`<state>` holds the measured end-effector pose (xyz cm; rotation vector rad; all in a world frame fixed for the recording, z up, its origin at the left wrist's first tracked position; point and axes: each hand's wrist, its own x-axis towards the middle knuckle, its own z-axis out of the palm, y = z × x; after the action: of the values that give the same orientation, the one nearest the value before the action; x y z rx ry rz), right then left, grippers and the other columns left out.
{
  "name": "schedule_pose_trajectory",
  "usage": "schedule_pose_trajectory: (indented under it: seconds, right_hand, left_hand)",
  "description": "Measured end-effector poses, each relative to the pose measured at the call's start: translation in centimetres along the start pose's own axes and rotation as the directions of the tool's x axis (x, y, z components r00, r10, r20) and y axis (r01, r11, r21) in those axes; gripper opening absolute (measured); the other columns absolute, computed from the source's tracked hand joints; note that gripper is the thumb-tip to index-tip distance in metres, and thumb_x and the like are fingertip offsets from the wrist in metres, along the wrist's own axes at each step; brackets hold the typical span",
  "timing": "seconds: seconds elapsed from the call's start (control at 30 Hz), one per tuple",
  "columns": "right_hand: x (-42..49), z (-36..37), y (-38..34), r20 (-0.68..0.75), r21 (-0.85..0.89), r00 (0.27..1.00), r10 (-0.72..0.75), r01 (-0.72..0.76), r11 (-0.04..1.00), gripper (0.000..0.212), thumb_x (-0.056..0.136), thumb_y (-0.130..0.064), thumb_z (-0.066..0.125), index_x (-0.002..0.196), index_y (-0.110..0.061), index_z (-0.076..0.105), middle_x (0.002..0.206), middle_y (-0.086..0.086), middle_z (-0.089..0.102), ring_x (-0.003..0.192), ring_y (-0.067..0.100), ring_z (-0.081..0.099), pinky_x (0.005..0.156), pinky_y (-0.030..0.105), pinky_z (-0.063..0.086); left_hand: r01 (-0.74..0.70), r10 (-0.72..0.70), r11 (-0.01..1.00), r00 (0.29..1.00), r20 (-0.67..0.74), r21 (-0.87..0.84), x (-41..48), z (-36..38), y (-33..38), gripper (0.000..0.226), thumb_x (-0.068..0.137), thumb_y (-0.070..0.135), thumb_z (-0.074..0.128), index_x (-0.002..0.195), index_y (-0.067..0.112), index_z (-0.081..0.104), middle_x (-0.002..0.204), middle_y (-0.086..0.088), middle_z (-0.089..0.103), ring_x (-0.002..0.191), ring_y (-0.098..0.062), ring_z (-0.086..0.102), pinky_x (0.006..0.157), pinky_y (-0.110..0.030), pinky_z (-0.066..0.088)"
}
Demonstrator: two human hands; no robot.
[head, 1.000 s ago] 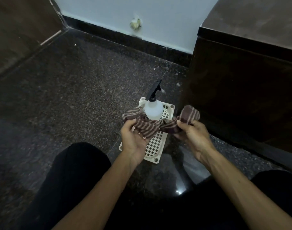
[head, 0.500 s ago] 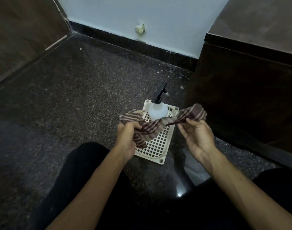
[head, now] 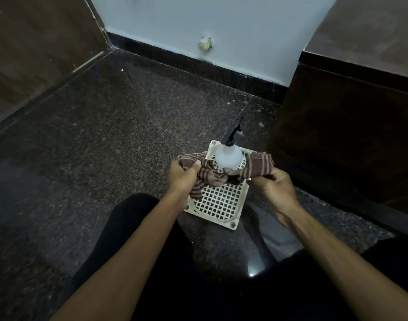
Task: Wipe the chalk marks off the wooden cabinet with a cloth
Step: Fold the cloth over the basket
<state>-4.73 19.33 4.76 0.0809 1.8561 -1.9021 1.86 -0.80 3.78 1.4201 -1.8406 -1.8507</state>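
A brown striped cloth (head: 256, 169) is bunched between both hands above the floor. My left hand (head: 182, 177) grips its left end in a fist. My right hand (head: 273, 184) holds its right end with curled fingers. The dark wooden cabinet (head: 351, 126) stands at the right, an arm's reach from my right hand. No chalk marks show on its shadowed front.
A white spray bottle (head: 228, 156) with a black trigger stands on a cream plastic grid tray (head: 218, 205) just beyond the hands. Dark speckled floor (head: 105, 135) spreads to the left. A wooden panel (head: 36, 42) rises at far left. My knees fill the bottom.
The cloth was stretched between the hands half a second ago; now the hands are closer and the cloth is bunched. The view shifted slightly right.
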Motion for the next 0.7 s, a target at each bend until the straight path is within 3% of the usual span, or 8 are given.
schedule_pose_trajectory:
  seconds: [0.07, 0.17, 0.3, 0.37, 0.47, 0.53, 0.6, 0.7]
  right_hand:
    - [1.0, -0.4, 1.5, -0.066, -0.082, 0.996, 0.064, -0.070, 0.994, 0.021, 0.085, 0.006, 0.067, 0.098, -0.010, 0.073, 0.091, 0.002, 0.075, 0.084, 0.013, 0.069, 0.061, 0.015, 0.055]
    - [2.9, -0.5, 3.9, -0.122, 0.179, 0.947, 0.296, -0.272, 0.945, 0.020, 0.089, 0.010, 0.059, 0.103, -0.003, 0.065, 0.099, 0.015, 0.071, 0.086, 0.024, 0.069, 0.060, 0.022, 0.059]
    - [3.2, 0.3, 5.4, -0.047, 0.394, 0.855, 0.517, -0.460, 0.796, 0.009, 0.094, 0.006, 0.054, 0.093, -0.003, 0.058, 0.089, 0.017, 0.068, 0.077, 0.020, 0.067, 0.058, 0.029, 0.061]
    - [2.7, 0.7, 5.8, 0.069, 0.296, 0.833, 0.549, -0.542, 0.786, 0.009, 0.097, -0.003, 0.055, 0.091, -0.004, 0.062, 0.085, 0.012, 0.069, 0.077, 0.019, 0.066, 0.069, 0.033, 0.061]
    - [2.2, 1.1, 6.2, 0.129, 0.119, 0.815, 0.565, -0.578, 0.807, 0.009, 0.096, -0.010, 0.059, 0.094, -0.005, 0.066, 0.087, 0.010, 0.070, 0.076, 0.019, 0.067, 0.071, 0.031, 0.060]
    - [2.0, 1.1, 6.1, 0.068, 0.031, 0.860, 0.505, -0.508, 0.861, 0.011, 0.095, -0.010, 0.062, 0.101, -0.004, 0.068, 0.091, 0.012, 0.072, 0.075, 0.019, 0.067, 0.073, 0.031, 0.060]
    - [1.8, 1.3, 5.4, -0.009, -0.142, 0.948, 0.317, -0.315, 0.938, 0.018, 0.092, -0.018, 0.067, 0.107, -0.009, 0.068, 0.103, 0.009, 0.073, 0.085, 0.017, 0.068, 0.082, 0.035, 0.058]
    - [0.8, 2.1, 1.8, 0.151, -0.334, 0.984, -0.091, 0.138, 0.932, 0.070, 0.077, -0.050, 0.077, 0.138, -0.028, 0.050, 0.133, -0.009, 0.056, 0.114, 0.007, 0.058, 0.093, 0.034, 0.054]
  left_hand:
    - [-0.152, 0.154, 0.952, 0.988, 0.014, 0.267, 0.2, -0.3, 0.4, 0.025, 0.096, 0.026, 0.061, 0.117, 0.014, 0.058, 0.113, -0.004, 0.067, 0.102, -0.020, 0.066, 0.094, -0.043, 0.055]
    - [-0.385, 0.378, 0.729, 0.916, 0.136, 0.566, -0.1, -1.0, 1.6, 0.032, 0.103, 0.019, 0.048, 0.133, 0.011, 0.046, 0.112, 0.000, 0.058, 0.103, -0.018, 0.057, 0.087, -0.032, 0.046]
    - [-0.571, 0.560, 0.575, 0.797, 0.227, 0.586, -0.7, -2.0, 3.5, 0.028, 0.105, 0.016, 0.043, 0.131, 0.008, 0.041, 0.097, 0.000, 0.062, 0.080, -0.014, 0.063, 0.065, -0.018, 0.051]
    - [-0.626, 0.622, 0.562, 0.751, 0.221, 0.540, -0.8, -2.5, 4.8, 0.026, 0.103, 0.015, 0.048, 0.127, 0.005, 0.046, 0.096, 0.004, 0.062, 0.074, -0.005, 0.059, 0.062, -0.002, 0.042]
    - [-0.637, 0.616, 0.568, 0.749, 0.243, 0.522, -0.5, -2.7, 6.1, 0.027, 0.097, 0.019, 0.062, 0.121, 0.009, 0.058, 0.100, 0.007, 0.064, 0.082, -0.004, 0.059, 0.066, 0.001, 0.037]
    - [-0.602, 0.551, 0.635, 0.792, 0.261, 0.484, -0.3, -2.5, 6.6, 0.028, 0.090, 0.021, 0.072, 0.115, 0.015, 0.063, 0.100, 0.007, 0.069, 0.079, 0.002, 0.061, 0.066, 0.001, 0.042]
    - [-0.604, 0.523, 0.638, 0.795, 0.308, 0.477, -0.5, -2.3, 7.1, 0.032, 0.084, 0.024, 0.079, 0.112, 0.020, 0.065, 0.101, 0.006, 0.072, 0.083, -0.001, 0.066, 0.072, -0.010, 0.052]
    - [-0.733, 0.558, 0.400, 0.671, 0.488, 0.551, -1.4, -2.2, 8.2, 0.049, 0.080, 0.033, 0.081, 0.123, 0.025, 0.061, 0.113, 0.006, 0.070, 0.102, -0.012, 0.066, 0.091, -0.034, 0.055]
